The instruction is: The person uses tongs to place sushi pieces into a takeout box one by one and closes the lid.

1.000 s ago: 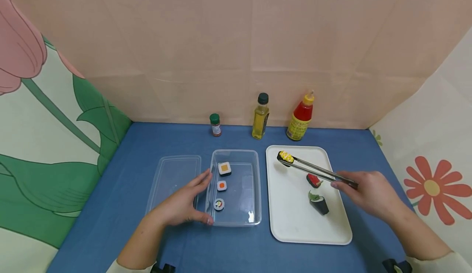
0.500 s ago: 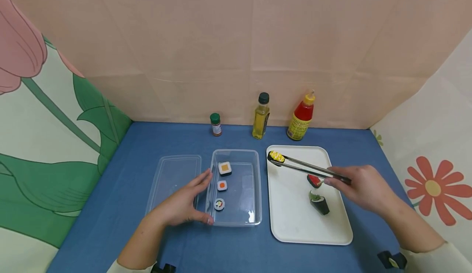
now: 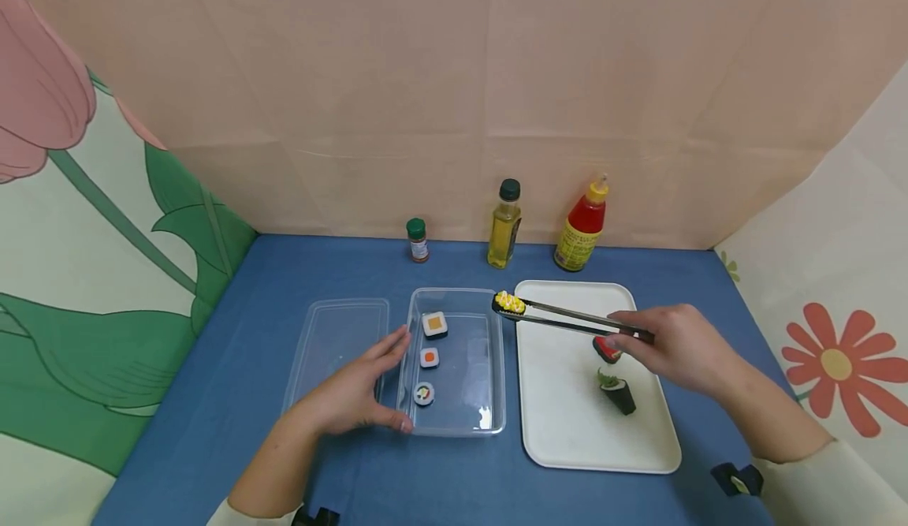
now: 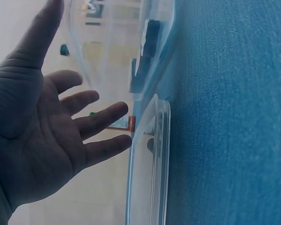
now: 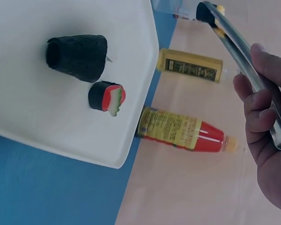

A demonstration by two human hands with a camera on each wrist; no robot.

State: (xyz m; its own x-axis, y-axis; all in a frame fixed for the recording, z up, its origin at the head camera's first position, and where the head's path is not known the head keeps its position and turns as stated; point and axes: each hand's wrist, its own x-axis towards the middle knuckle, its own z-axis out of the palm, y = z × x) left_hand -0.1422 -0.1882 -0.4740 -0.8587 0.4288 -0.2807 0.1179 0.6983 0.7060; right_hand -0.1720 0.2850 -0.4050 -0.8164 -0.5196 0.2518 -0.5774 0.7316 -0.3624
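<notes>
Head view shows our right hand [image 3: 677, 346] gripping the tongs [image 3: 567, 319], its fingers [image 5: 260, 119] curled round the handles, and the tips pinch the yellow-topped sushi piece [image 3: 509, 303]. Over the last second that piece has travelled leftward: it was above the far left part of the white tray [image 3: 567, 439], and now it hangs over the right rim of the clear box [image 3: 496, 400], lifted off both. We judge the carry to be nearly across, with the piece close to where the three rolls [image 3: 429, 357] already lie in a row along the box's left side.

Our left hand [image 3: 355, 390] has not shifted; its fingers [image 4: 100, 119] are straight and spread against the box's left wall, steadying it beside the lid [image 3: 333, 345] on the blue counter [image 3: 454, 479].

Two pieces remain on the tray: a red-topped roll [image 5: 107, 97] and a dark cone [image 5: 77, 56].
</notes>
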